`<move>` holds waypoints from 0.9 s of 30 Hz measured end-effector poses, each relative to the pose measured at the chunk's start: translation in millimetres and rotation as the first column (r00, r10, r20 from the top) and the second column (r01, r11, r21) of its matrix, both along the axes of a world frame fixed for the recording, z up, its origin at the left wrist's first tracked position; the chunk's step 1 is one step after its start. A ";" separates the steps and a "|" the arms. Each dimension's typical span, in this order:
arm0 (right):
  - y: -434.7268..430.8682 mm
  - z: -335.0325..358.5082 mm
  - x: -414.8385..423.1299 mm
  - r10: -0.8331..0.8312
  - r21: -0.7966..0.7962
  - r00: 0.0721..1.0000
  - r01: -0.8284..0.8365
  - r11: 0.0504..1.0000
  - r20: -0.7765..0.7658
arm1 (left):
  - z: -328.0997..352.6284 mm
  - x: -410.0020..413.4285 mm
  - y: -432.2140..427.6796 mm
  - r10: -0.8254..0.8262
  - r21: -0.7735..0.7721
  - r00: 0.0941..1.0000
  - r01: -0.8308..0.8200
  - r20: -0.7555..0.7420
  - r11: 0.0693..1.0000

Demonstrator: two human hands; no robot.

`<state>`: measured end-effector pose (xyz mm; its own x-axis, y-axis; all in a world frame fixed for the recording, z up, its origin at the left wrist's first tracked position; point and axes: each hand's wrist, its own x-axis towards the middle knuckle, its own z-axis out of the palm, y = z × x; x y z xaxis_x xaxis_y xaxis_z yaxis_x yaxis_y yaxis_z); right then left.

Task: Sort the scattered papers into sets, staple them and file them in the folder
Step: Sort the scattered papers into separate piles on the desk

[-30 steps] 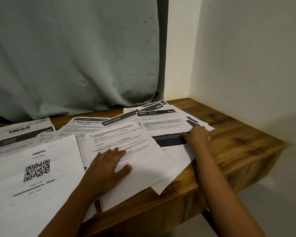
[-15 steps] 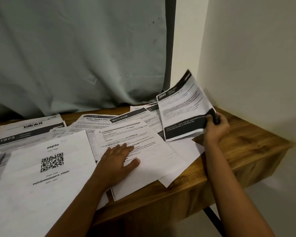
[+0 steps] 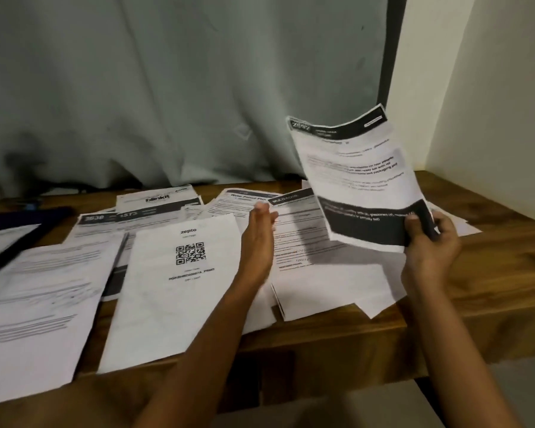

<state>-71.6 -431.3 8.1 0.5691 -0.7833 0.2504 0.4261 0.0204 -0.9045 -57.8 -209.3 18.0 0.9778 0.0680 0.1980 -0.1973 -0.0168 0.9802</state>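
Printed sheets lie scattered over the wooden table (image 3: pixel 491 273). My right hand (image 3: pixel 430 242) pinches the bottom corner of a sheet with black bands (image 3: pixel 357 180) and holds it upright above the table's right part. My left hand (image 3: pixel 258 239) hovers edge-on with straight fingers over the papers in the middle, holding nothing. Beside it lies a zepto sheet with a QR code (image 3: pixel 179 282). A blinkit sheet (image 3: pixel 158 199) and a Water Potted Plant sheet (image 3: pixel 244 197) lie further back. A text sheet (image 3: pixel 309 261) lies under the raised one.
A dark folder-like object (image 3: pixel 13 239) lies at the far left edge under papers. A grey curtain (image 3: pixel 167 88) hangs behind the table, and a pale wall (image 3: pixel 491 103) closes the right side. The table's front edge runs close to me.
My right hand has lifted the black-banded sheet off the pile and raised it upright. My left hand has come up off the text sheet that it was pressing. The view has shifted to the left.
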 end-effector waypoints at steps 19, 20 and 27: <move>148.3 4.7 -48.8 0.585 -0.009 0.808 -0.587 0.810 -0.066 | 23.2 -38.6 161.0 0.314 -0.254 0.949 -0.294 0.040 0.921; 153.0 6.2 -49.2 0.601 -0.021 0.796 -0.604 0.797 -0.078 | 22.3 -40.2 169.2 0.322 -0.253 0.945 -0.301 0.047 0.920; 183.4 10.4 -54.6 0.672 -0.081 0.713 -0.696 0.714 -0.199 | 20.5 -58.3 211.1 0.356 -0.225 0.933 -0.337 0.046 0.914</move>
<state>-126.2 -247.9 18.5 0.9725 -0.1274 0.1948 0.2105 0.1239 -0.9697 -116.2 1.8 38.6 0.8655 0.4486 0.2227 -0.2985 0.1050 0.9486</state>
